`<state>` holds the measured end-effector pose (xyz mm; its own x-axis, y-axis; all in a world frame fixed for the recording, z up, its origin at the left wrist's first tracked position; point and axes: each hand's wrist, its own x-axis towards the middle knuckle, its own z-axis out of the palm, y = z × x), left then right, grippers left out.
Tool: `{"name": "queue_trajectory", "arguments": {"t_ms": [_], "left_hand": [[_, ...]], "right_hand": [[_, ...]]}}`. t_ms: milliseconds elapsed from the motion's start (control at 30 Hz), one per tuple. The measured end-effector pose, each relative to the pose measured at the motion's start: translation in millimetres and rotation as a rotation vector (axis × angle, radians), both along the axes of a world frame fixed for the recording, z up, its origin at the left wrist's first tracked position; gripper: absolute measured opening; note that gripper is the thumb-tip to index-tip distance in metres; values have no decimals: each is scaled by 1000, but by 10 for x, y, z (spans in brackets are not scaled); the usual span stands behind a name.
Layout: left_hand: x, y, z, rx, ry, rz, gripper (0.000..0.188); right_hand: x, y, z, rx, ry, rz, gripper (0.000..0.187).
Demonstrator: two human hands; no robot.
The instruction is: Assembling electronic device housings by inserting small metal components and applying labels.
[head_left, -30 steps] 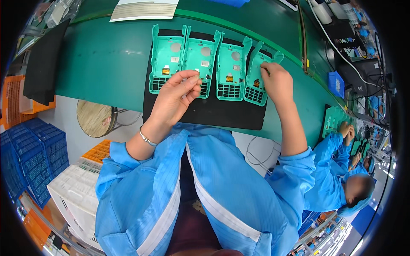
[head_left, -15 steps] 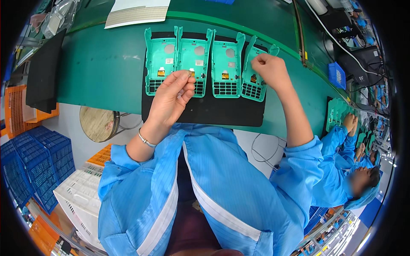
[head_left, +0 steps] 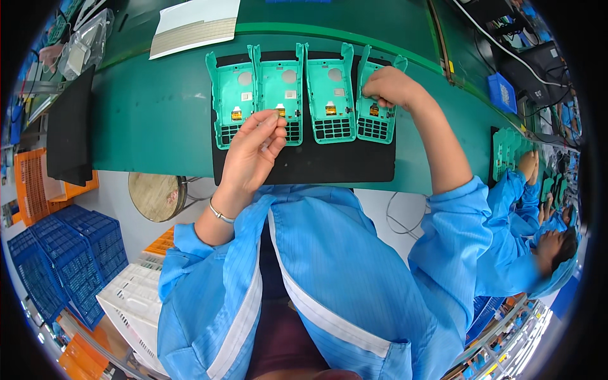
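Several teal plastic device housings stand in a row on a black mat (head_left: 304, 168), each with a keypad grid at its near end and a small gold-and-black piece above it. My left hand (head_left: 253, 149) is raised in front of the second housing (head_left: 277, 73), thumb and forefinger pinched together; anything between them is too small to make out. My right hand (head_left: 394, 87) reaches into the rightmost housing (head_left: 375, 128), its fingers bunched and pointing down. Its fingertips are partly hidden. Between them stands the third housing (head_left: 332, 92), untouched, and the leftmost housing (head_left: 231, 85) is untouched too.
A sheet of paper (head_left: 193, 26) lies at the far left of the green bench (head_left: 145, 120). A black panel (head_left: 71, 130) stands at its left end. Below are a round stool (head_left: 154, 196), blue crates (head_left: 76, 259) and a white crate (head_left: 136, 304). At right sits a co-worker in blue (head_left: 506, 259).
My right hand has come down and left into the rightmost housing, which now sits straighter. My left hand keeps its pinch. The whole view has shifted slightly.
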<state>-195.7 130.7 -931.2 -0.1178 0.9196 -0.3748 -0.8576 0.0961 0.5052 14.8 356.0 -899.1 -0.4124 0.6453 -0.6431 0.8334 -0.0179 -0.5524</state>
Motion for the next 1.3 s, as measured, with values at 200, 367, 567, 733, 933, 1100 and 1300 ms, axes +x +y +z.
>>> {"name": "queue_trajectory", "arguments": {"t_ms": [200, 367, 567, 733, 933, 1100, 1300], "left_hand": [[15, 28, -45, 15, -22, -6, 16], [33, 51, -43, 5, -36, -19, 15], [33, 52, -48, 7, -47, -19, 14], [55, 78, -38, -9, -7, -10, 15], [119, 160, 8, 0, -32, -8, 16], [138, 195, -48, 30, -115, -34, 15], [145, 167, -45, 26, -136, -11, 15]], "right_hand": [[82, -177, 1, 88, 177, -198, 16], [26, -150, -35, 104, 104, -149, 16], [-9, -109, -24, 164, -50, -43, 16], [22, -304, -28, 315, -27, -28, 20], [254, -717, -290, 1030, 231, 185, 20], [198, -882, -317, 1145, 106, 201, 24], [-12, -955, -15, 858, 452, 14, 15]]}}
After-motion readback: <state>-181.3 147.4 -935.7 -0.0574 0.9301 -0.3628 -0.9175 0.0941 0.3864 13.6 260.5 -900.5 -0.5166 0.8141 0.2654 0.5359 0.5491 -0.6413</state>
